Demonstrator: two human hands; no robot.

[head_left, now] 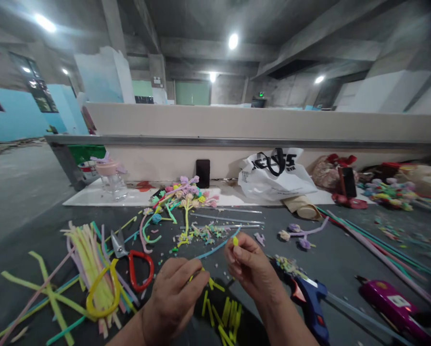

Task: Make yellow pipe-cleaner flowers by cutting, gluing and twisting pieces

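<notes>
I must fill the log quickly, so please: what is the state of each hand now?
Left hand: curled; whether it grips anything cannot be told.
Right hand: closed, holding a small yellow piece in a pinch.

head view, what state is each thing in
Left hand: curled, grip unclear
Right hand: pinching a yellow bit
Yellow stems: short, loose
Scissors: lying, handles apart
Blue glue gun: lying down
Bottle: upright, lidded
Black phone: propped upright
White bag: slumped

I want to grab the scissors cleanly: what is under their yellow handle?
Fuzzy stems, bundled together, show through the yellow handle's loop; whatever its rim covers directly cannot be seen.
</notes>
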